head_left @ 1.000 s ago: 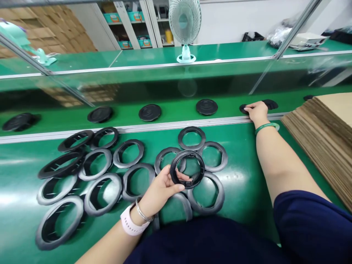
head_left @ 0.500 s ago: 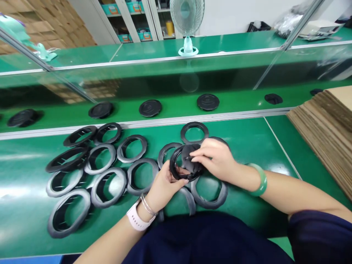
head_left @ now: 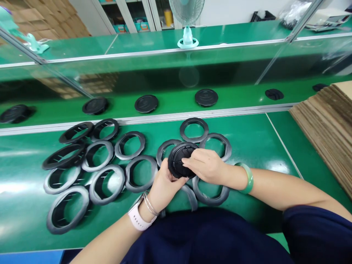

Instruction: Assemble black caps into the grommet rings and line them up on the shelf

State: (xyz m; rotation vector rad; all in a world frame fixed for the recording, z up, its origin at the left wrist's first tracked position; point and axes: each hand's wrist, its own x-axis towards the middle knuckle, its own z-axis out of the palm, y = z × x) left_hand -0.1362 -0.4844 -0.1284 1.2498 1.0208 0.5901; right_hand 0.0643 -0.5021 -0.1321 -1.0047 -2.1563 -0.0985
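Observation:
My left hand (head_left: pixel 165 189) grips a black plastic ring (head_left: pixel 170 163) from its lower left side, thumb along the near edge. Inside that ring lies a dark round insert (head_left: pixel 179 167), roughly level with the rim. The closed fingers of my right hand (head_left: pixel 207 165) rest on the insert from the right, and its fingertips reach near the middle. The far right part of the ring is covered by this hand. Loose dark grey rings surround both hands, among them a ring (head_left: pixel 194 139) behind and another ring (head_left: pixel 224 196) below my right wrist.
Several loose rings (head_left: pixel 95 185) cover the left of the green table (head_left: pixel 253 143). Beyond a metal rail (head_left: pixel 239 111), black round pieces (head_left: pixel 206 97) lie spaced along a green strip. Stacked cardboard (head_left: pixel 324 117) stands at the right, and a fan (head_left: pixel 187 38) at the back.
The insert, tilted up in my right fingers before, now lies flat in the ring. My right hand has moved slightly left and down. The black pieces on the strip have shifted a little left in view.

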